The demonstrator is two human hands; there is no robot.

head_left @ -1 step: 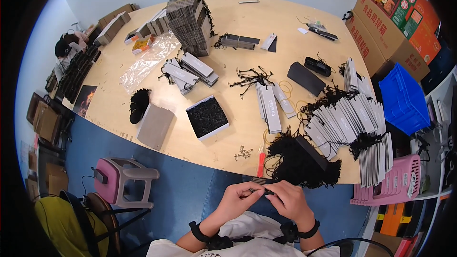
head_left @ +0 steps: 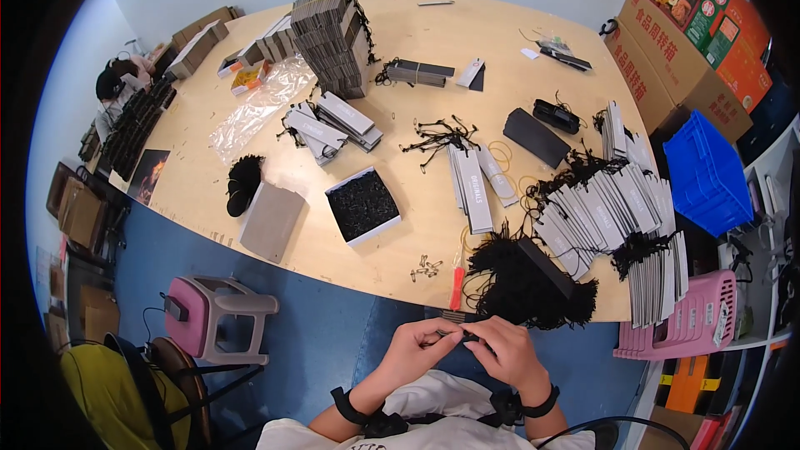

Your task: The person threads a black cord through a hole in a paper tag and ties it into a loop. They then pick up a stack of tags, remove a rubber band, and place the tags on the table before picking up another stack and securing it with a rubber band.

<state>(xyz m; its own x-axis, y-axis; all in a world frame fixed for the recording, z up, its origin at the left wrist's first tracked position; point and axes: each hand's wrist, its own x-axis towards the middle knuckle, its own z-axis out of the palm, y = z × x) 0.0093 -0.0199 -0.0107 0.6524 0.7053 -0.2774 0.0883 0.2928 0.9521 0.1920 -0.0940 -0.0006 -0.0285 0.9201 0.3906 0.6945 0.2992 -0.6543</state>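
Observation:
My left hand (head_left: pixel 423 345) and my right hand (head_left: pixel 507 353) meet just in front of the table's near edge. Their fingertips are pinched together on a small black piece (head_left: pixel 469 337), mostly hidden by the fingers, so I cannot tell its kind. Beyond them on the table lies a heap of black cords (head_left: pixel 496 287) with a dark flat card (head_left: pixel 546 267) on top. Left of that heap is a red-handled tool (head_left: pixel 457 287). Several small safety pins (head_left: pixel 426 267) lie loose near the edge. A white box (head_left: pixel 375 236) full of tiny black pieces stands farther left.
Fanned grey hang tags with black cords (head_left: pixel 604 208) cover the right side. More tags (head_left: pixel 471 187) lie mid-table; a tall bundled stack (head_left: pixel 333 50) stands behind. A grey block (head_left: pixel 273 221) sits left. Beside the table are a blue crate (head_left: pixel 708 173), pink basket (head_left: pixel 679 325) and stool (head_left: pixel 218 317).

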